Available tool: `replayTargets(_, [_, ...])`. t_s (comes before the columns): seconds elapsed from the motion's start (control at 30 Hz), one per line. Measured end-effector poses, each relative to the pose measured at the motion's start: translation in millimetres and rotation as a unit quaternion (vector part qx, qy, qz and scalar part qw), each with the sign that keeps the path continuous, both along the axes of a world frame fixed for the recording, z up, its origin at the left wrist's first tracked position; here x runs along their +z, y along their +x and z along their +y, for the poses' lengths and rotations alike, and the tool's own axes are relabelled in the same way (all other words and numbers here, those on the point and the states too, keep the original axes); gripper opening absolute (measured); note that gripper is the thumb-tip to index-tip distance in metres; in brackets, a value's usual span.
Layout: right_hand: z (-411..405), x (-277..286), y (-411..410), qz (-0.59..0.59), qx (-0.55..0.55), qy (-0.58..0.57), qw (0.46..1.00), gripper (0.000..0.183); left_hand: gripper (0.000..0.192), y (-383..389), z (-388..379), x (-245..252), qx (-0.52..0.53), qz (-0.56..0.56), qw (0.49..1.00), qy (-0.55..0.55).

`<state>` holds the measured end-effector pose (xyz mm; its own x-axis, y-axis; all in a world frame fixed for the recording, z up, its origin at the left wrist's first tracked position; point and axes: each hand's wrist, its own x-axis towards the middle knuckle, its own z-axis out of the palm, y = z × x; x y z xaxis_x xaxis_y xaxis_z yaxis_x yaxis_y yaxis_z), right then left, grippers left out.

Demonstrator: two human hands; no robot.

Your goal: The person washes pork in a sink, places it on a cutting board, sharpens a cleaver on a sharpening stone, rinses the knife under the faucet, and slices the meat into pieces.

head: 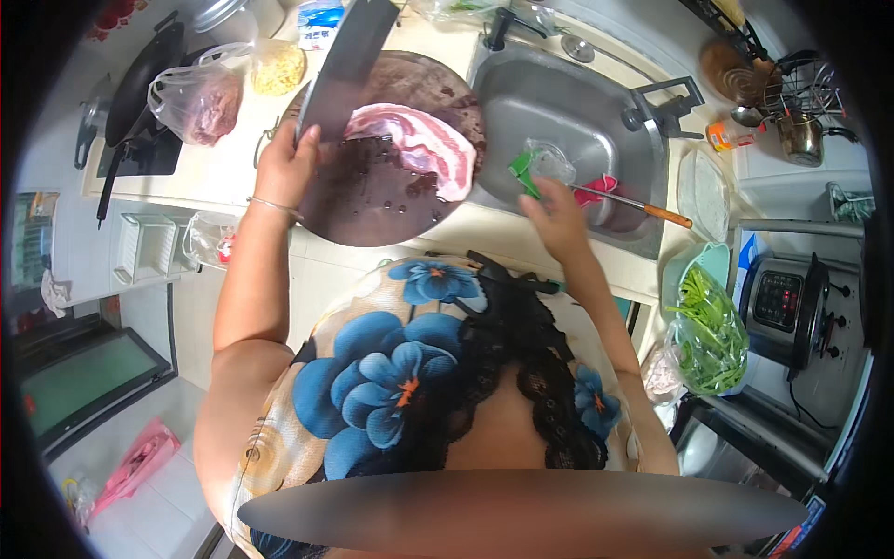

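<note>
My left hand (285, 166) grips a wide dark cleaver (353, 59), its blade raised over the left part of a round dark chopping board (335, 209). A slab of raw pork belly (426, 143) lies on the board, right of the blade, with wet spots around it. My right hand (559, 220) is over the front edge of the sink (503, 112). Its blurred fingertips are beside a green object (522, 172); whether they hold it is unclear. Near it in the sink are a clear plastic item (553, 164), a pink cloth-like item (597, 189) and a wooden-handled metal utensil (667, 215).
Left of the board are a bag of raw meat (202, 105), a bag of yellow pieces (277, 68) and a dark wok (143, 84). A black faucet (497, 31) rises behind the sink. Bagged greens (709, 335) lie at the right, by an electric cooker (779, 304).
</note>
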<state>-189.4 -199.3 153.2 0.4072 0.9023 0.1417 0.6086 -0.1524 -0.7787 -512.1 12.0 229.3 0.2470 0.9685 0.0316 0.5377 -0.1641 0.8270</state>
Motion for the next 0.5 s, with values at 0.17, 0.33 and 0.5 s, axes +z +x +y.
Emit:
replayTargets(0.17, [94.3,-0.9,-74.9,-0.205,0.036,0.113,0.972,0.065,0.022,-44.3,-13.8,-7.9,-0.052,0.007,0.997,-0.065])
replayTargets(0.33, [144.3,11.7,-117.4,-0.270,0.012,-0.071,0.960,0.077,0.027,-71.0,-11.4,-15.6,-0.117,0.050,0.989,-0.074])
replayTargets(0.5, [146.7,6.0,-120.2,-0.275,0.043,-0.150,0.949,0.064,0.022,-76.5,-6.0,-20.2,-0.147,0.058,0.981,-0.111])
